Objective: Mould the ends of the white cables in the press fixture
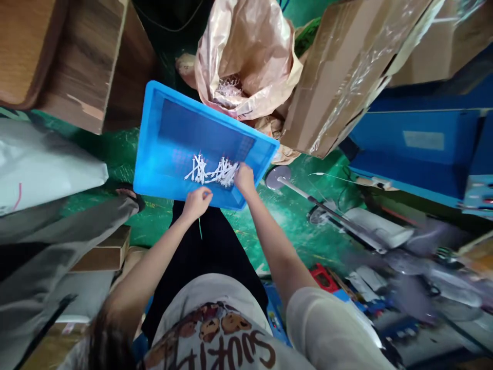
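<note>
Many white pieces (226, 174) are left loose in the blue bin (177, 123), with the left hand (197, 202) and right hand (245, 179) curled nearby, their fingers' grasp unclear.

the tray (200, 126) is smooth plastic, the slim pieces (225, 172) plastic-looking; far, a crinkled paper sack (265, 56); far right, a cardboard box (327, 67) with glossy tape (341, 100); the floor (285, 226) glossy.
</note>
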Tool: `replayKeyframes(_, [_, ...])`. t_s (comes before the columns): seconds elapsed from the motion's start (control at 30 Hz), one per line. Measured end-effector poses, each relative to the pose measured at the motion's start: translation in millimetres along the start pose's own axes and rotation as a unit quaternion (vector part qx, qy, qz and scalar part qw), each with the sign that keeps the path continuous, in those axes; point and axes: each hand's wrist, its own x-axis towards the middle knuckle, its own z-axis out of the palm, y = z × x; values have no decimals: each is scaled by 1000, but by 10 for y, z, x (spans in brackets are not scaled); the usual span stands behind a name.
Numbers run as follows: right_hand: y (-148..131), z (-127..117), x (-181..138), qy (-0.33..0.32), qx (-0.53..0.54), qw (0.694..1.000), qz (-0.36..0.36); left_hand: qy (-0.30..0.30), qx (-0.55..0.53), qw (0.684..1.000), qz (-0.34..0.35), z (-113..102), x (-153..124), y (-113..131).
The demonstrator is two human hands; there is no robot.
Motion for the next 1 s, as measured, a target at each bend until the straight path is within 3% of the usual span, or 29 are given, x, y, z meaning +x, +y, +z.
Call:
replayKeyframes(0.17, [45,523,-307,-23,54,991,122,53,192,978,67,143,675,326])
replayKeyframes(0.33, [-94,773,-160,0,118,977,175,55,319,943,78,325,995,314])
replayKeyframes(0.5, [-3,793,86,1,183,963,195,51,376,923,60,279,1077,241])
replayKeyframes(0.67, [108,764,165,-29,236,958,162,29,357,932,56,181,1169,182])
replayKeyframes(0.9, [244,618,79,-68,284,952,87,-4,316,948,34,179,1254,237])
replayKeyframes(1.0, [250,530,-92,-67,283,952,92,-14,303,953,0,99,1238,283])
